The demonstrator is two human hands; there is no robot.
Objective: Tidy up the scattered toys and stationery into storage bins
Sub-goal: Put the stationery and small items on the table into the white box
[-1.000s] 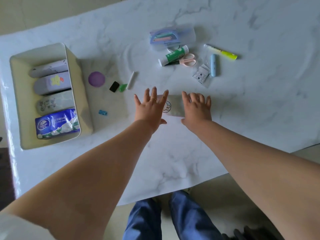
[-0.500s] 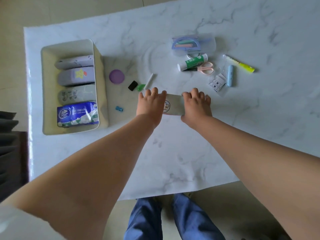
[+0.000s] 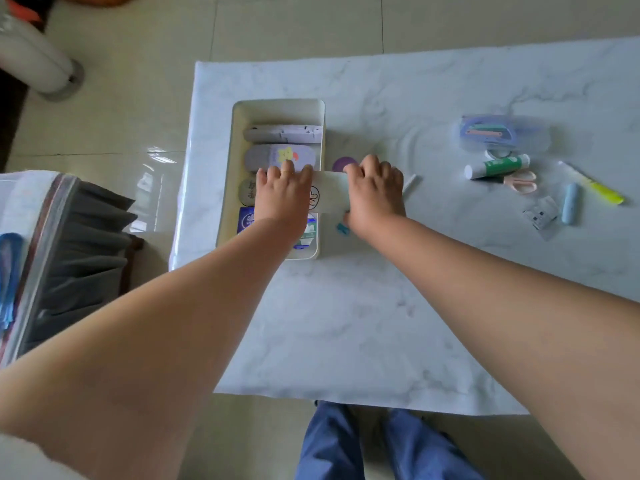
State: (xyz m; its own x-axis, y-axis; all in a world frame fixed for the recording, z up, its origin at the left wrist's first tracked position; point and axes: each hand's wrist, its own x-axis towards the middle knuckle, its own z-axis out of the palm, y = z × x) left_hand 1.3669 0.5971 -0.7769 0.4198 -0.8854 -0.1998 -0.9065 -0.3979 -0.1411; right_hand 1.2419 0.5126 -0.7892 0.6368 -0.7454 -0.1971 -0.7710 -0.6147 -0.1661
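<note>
Pencil case held over the bin's right edge

Pencil case (image 3: 329, 195), pale grey-white with a small printed figure, is held level between both hands, spanning the right wall of the cream storage bin (image 3: 239, 174). Left hand (image 3: 282, 199) grips its left end, fingers curled over the far edge, above the bin's interior. Right hand (image 3: 374, 195) grips the right end, fingers curled likewise, above the marble table (image 3: 346, 323).

Inside the bin, from 12 o'clock toward 6: white case (image 3: 282, 133), lilac case (image 3: 277, 155) with a yellow figure, grey case (image 3: 247, 192) partly under the left hand, blue tissue pack (image 3: 246, 220).

At 12 o'clock of the right hand, a purple disc (image 3: 341, 164); at its 6 o'clock, a small blue clip (image 3: 343, 228). White stick (image 3: 410, 183) pokes out at 3 o'clock.

Well apart, toward 3 o'clock: clear ruler box (image 3: 502, 133), glue stick (image 3: 498, 166) just beside pink scissors (image 3: 521, 181), yellow highlighter (image 3: 599, 188), light blue tube (image 3: 570, 204), small clear packet (image 3: 541, 216)
</note>
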